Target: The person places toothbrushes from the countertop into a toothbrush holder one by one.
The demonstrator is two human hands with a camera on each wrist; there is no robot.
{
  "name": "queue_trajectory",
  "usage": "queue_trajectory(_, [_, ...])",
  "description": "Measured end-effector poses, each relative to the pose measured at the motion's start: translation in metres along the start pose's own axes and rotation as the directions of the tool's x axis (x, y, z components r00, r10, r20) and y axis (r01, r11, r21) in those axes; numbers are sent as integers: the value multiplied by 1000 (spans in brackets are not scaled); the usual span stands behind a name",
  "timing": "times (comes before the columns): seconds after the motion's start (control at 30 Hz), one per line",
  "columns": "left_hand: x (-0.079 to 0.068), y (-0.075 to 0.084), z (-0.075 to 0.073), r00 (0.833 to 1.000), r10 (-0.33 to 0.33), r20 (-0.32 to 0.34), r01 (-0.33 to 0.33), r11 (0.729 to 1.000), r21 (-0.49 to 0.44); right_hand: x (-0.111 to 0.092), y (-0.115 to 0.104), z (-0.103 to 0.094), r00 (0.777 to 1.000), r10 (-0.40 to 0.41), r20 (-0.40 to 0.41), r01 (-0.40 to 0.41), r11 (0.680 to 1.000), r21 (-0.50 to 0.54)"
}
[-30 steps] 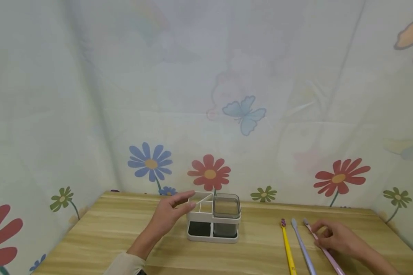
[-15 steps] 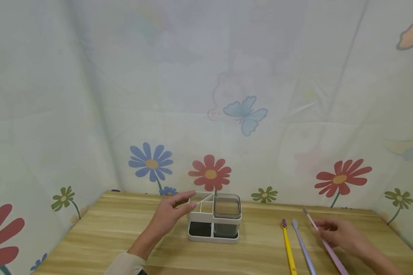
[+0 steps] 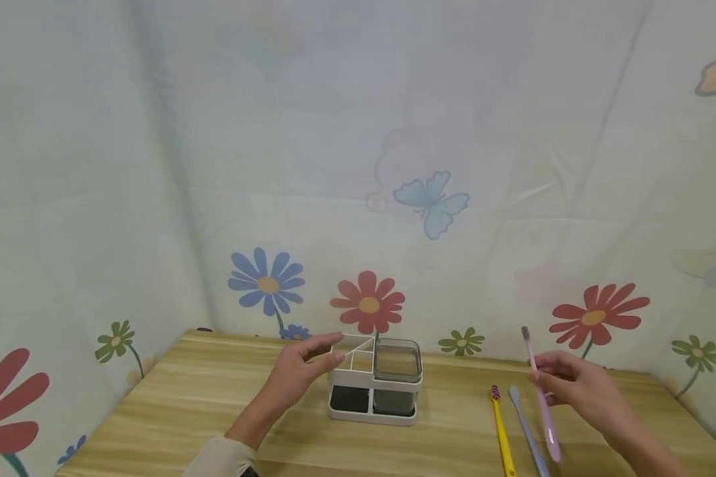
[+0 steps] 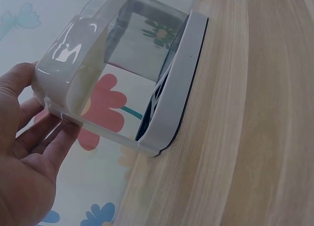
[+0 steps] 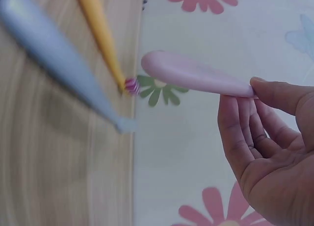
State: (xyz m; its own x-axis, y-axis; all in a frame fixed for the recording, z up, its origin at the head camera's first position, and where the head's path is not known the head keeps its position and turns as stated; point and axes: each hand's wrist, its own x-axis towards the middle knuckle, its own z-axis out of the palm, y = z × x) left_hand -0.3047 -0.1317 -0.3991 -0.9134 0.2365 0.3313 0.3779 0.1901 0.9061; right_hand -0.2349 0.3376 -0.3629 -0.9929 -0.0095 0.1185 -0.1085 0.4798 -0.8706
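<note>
A white toothbrush holder (image 3: 351, 377) with a divided upper rack and a clear grey cup (image 3: 397, 361) stands on the table. My left hand (image 3: 298, 374) grips the left end of its upper rack, thumb and fingers at the corner in the left wrist view. My right hand (image 3: 585, 394) pinches a pink toothbrush (image 3: 547, 421) between thumb and fingers, bristle end up and handle slanting down. In the right wrist view the pink handle (image 5: 186, 71) extends out from the fingertips, above the table. Left of it lie a blue-grey toothbrush (image 3: 528, 430) and a yellow toothbrush (image 3: 501, 434).
The light wooden table (image 3: 441, 437) ends at a white cloth backdrop (image 3: 310, 165) printed with flowers and butterflies. The cloth also closes off the left and right sides. Both lying toothbrushes have their heads toward the backdrop, between the holder and my right hand.
The pink toothbrush has risen off the table in my right hand and tipped more upright. My left hand stays at the holder. The head view has shifted slightly.
</note>
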Motion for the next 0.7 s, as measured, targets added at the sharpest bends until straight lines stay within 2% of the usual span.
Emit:
queue_trajectory(0.4, [0,1,1,1000,-2,18,2,1000,5,2,-24,21,992,-98,-83,107,989,105])
queue_trajectory(0.7, [-1,1,2,1000,-13,-2,13,1000,13,7,-56,41,978,-174,-119,196,958,211])
